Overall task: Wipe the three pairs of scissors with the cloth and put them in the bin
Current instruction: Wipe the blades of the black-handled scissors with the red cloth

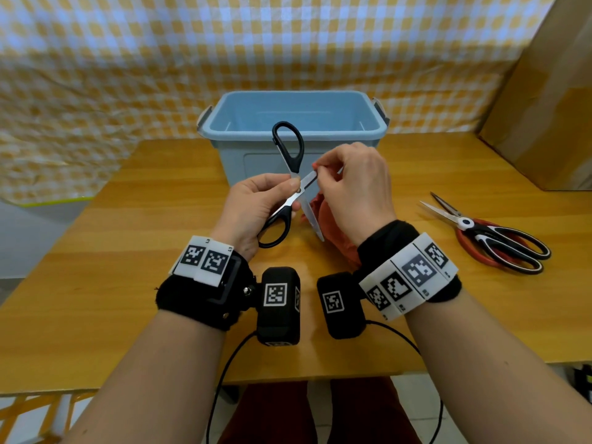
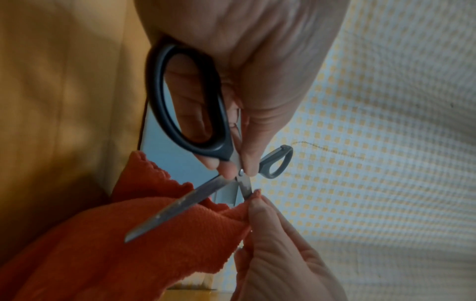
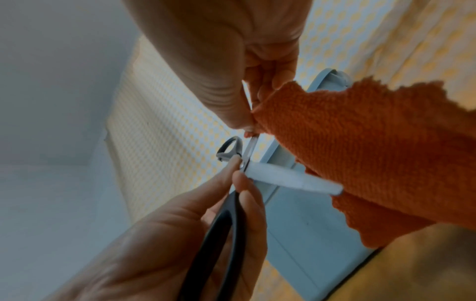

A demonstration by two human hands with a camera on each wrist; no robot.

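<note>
The left hand (image 1: 256, 209) is gripping the black-handled scissors (image 1: 290, 184), blades spread, above the table (image 1: 128, 251) middle; the right hand (image 1: 352, 190) is pinching the orange cloth (image 2: 128, 234) onto one blade. Beyond, the blue bin (image 1: 293, 129) is standing at the far edge.

In the head view the right hand (image 1: 349, 193) hides most of the orange cloth (image 1: 336, 232) and one blade tip of the black scissors (image 1: 290, 187). The bin (image 1: 298, 123) floor lies out of sight behind its front wall, and the red scissors (image 1: 474, 245) sit half under another pair
</note>
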